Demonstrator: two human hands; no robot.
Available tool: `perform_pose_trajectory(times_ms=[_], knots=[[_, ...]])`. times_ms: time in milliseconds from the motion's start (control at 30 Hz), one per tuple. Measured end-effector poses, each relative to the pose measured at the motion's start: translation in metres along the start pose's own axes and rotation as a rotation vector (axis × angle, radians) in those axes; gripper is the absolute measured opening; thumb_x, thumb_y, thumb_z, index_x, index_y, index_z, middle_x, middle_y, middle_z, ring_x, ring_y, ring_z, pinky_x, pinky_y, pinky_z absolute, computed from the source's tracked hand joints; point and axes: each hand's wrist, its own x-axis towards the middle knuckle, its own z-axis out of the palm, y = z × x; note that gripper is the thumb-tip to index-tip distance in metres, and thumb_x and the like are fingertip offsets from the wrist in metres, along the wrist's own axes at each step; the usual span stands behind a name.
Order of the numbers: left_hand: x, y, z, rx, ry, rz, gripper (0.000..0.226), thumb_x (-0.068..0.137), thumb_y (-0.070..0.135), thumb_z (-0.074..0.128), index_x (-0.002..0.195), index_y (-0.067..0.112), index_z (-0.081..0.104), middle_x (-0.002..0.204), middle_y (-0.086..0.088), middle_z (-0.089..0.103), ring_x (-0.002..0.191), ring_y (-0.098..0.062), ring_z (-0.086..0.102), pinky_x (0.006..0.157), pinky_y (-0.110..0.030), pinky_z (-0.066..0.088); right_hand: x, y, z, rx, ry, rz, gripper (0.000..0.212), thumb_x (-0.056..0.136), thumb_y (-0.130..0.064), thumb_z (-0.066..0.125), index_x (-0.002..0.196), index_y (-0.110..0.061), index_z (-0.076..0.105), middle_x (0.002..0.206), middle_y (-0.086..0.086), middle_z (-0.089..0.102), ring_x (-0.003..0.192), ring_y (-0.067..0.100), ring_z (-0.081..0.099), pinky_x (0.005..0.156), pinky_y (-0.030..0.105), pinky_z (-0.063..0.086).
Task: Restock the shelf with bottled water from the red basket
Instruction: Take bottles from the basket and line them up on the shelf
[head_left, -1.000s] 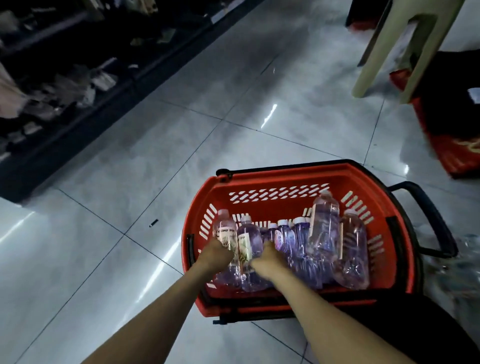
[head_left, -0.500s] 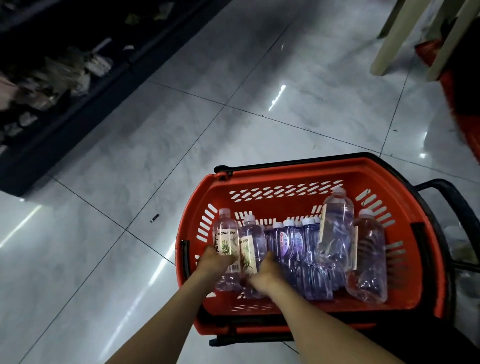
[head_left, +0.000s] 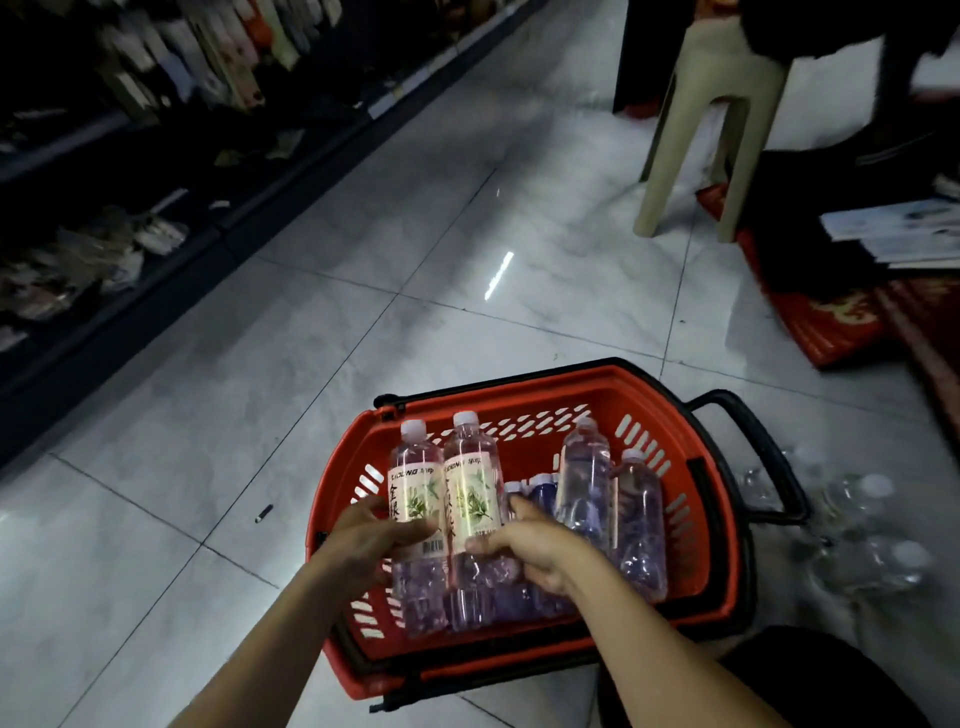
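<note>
A red basket (head_left: 675, 410) with black handles stands on the tiled floor in front of me. My left hand (head_left: 371, 540) grips a clear bottle with a leaf label (head_left: 413, 483), raised above the basket. Beside it, my right hand (head_left: 535, 551) grips a second bottle of the same kind (head_left: 472, 483). Both bottles are upright with white caps. Two taller clear bottles (head_left: 587, 478) and several small blue-capped bottles (head_left: 540, 491) stay inside the basket. The dark shelf (head_left: 156, 244) runs along the left side of the aisle.
A beige plastic stool (head_left: 722, 124) stands at the far right by a red mat (head_left: 815, 322) and a stack of papers (head_left: 898, 234). Loose clear bottles (head_left: 862, 540) lie on the floor right of the basket. A small dark object (head_left: 264, 513) lies on the tiles.
Both hands have lifted the two leaf-label bottles up from among the others in the basket. The view has tilted up, showing more aisle.
</note>
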Motion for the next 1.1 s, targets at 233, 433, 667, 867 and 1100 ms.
perform_pose_trajectory(times_ms=[233,433,667,867,1100], knots=[[-0.093,0.1,0.047,0.094,-0.151,0.465,0.061,0.059,0.013,0.085,0.111,0.015,0.053,0.097,-0.013,0.071,0.068,-0.025,0.075,0.055,-0.034,0.059,-0.134,-0.05,-0.048,0.078,0.137,-0.421,0.092,0.066,-0.001,0.082,0.143,-0.021,0.036,0.119,0.006,0.069,0.114,0.024,0.063,0.099,0.045,0.048],[-0.188,0.152,0.147,0.055,-0.405,0.725,0.082,0.036,0.026,0.097,0.107,0.017,0.057,0.095,-0.019,0.072,0.075,-0.034,0.074,0.064,-0.045,0.061,-0.3,-0.053,-0.105,0.018,0.39,-0.694,0.066,0.081,0.014,0.066,0.131,-0.025,0.046,0.116,-0.005,0.071,0.105,0.007,0.068,0.084,0.025,0.054],[-0.318,0.178,0.284,0.021,-0.823,0.995,0.076,0.045,0.001,0.093,0.112,0.013,0.06,0.102,-0.018,0.074,0.094,-0.046,0.069,0.077,-0.07,0.05,-0.505,-0.018,-0.137,-0.021,0.804,-0.966,0.08,0.077,0.009,0.074,0.133,-0.033,0.037,0.121,-0.004,0.069,0.111,0.011,0.066,0.091,0.027,0.054],[-0.414,0.189,0.38,0.017,-1.109,1.095,0.087,0.031,0.018,0.097,0.111,0.014,0.063,0.103,-0.019,0.073,0.091,-0.037,0.072,0.071,-0.05,0.061,-0.625,0.021,-0.14,0.012,1.147,-1.077,0.071,0.079,0.004,0.075,0.134,-0.025,0.041,0.116,-0.006,0.072,0.106,0.009,0.068,0.079,0.021,0.055],[-0.489,0.191,0.475,0.03,-1.393,1.08,0.073,0.051,0.005,0.088,0.118,0.016,0.061,0.104,-0.016,0.074,0.091,-0.036,0.073,0.079,-0.05,0.06,-0.703,0.052,-0.155,0.008,1.642,-1.064,0.072,0.075,-0.025,0.083,0.127,-0.04,0.036,0.12,-0.016,0.066,0.111,0.004,0.063,0.1,0.038,0.051]])
